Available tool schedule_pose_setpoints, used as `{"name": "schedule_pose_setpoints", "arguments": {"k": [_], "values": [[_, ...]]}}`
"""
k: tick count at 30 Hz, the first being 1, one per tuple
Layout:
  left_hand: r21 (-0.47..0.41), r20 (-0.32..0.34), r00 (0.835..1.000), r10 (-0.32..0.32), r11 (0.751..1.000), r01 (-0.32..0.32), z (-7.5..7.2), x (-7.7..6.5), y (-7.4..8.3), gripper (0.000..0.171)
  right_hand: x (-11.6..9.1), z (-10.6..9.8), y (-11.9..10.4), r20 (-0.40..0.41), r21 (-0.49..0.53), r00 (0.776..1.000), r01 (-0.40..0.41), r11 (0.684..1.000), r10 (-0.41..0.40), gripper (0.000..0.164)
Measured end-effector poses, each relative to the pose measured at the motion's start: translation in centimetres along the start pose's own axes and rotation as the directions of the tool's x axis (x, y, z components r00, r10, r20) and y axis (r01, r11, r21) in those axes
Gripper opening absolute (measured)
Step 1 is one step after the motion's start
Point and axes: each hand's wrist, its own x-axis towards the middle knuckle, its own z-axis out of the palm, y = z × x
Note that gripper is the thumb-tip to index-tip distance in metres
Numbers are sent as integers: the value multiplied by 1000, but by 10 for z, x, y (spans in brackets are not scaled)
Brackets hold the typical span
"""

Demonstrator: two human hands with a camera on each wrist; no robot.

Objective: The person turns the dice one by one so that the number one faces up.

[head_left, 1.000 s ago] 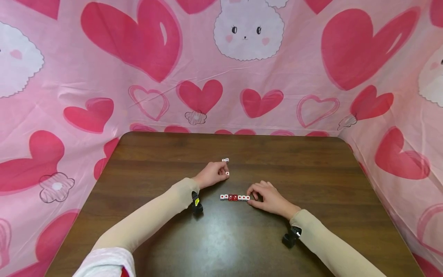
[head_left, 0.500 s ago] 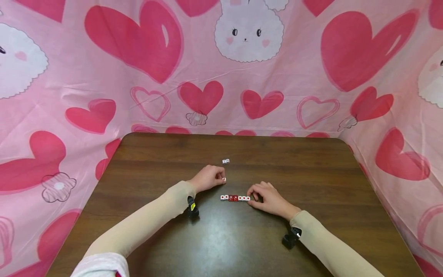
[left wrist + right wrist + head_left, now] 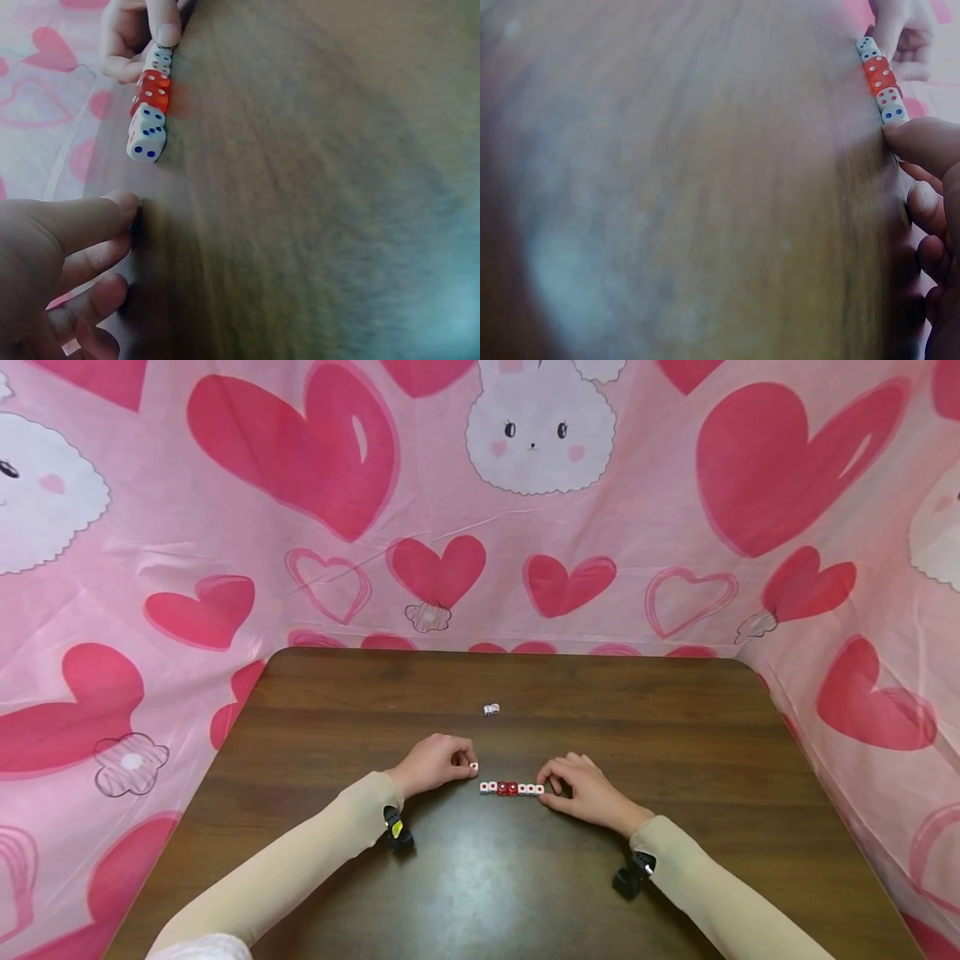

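Note:
My left hand (image 3: 433, 765) pinches a white die (image 3: 474, 767) with a red dot on top, just behind and left of the row's left end; the left wrist view hides that die. A straight row of dice runs across the table: two white dice (image 3: 488, 787), two red dice (image 3: 507, 788) in the middle, then three white dice (image 3: 531, 790). At the row's right end, my right hand (image 3: 588, 789) holds the last white die between thumb and finger. Blue pips show on the near white die (image 3: 146, 142) in the left wrist view.
Two more white dice (image 3: 491, 709) sit together farther back on the brown wooden table (image 3: 637, 702). A pink cloth (image 3: 495, 518) with hearts hangs behind and at both sides. A small black camera (image 3: 628, 881) is strapped at each wrist.
The left hand has come back toward me and leftward with its white die, from near the two rear dice to beside the row's left end. The right hand stays put.

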Motion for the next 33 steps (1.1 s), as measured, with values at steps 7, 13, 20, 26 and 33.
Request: {"name": "schedule_pose_setpoints", "arguments": {"k": [7, 13, 20, 26, 33], "values": [[0, 46, 999, 23, 1000, -23, 3, -11, -2, 9, 0, 1, 1, 5, 2, 1000, 0, 1000, 0, 22], [6, 50, 999, 11, 1000, -12, 6, -18, 1, 9, -1, 1, 1, 5, 5, 1000, -5, 1000, 5, 22], [32, 27, 999, 20, 999, -21, 8, -22, 2, 11, 0, 0, 1, 4, 1, 1000, 1, 1000, -1, 21], [43, 14, 999, 41, 998, -41, 14, -22, -1, 15, 0, 0, 2, 9, -6, 1000, 4, 1000, -4, 21], [83, -15, 999, 50, 995, -48, 17, -23, -1, 17, 0, 1, 2, 0, -8, 1000, 9, 1000, -9, 22]]}}
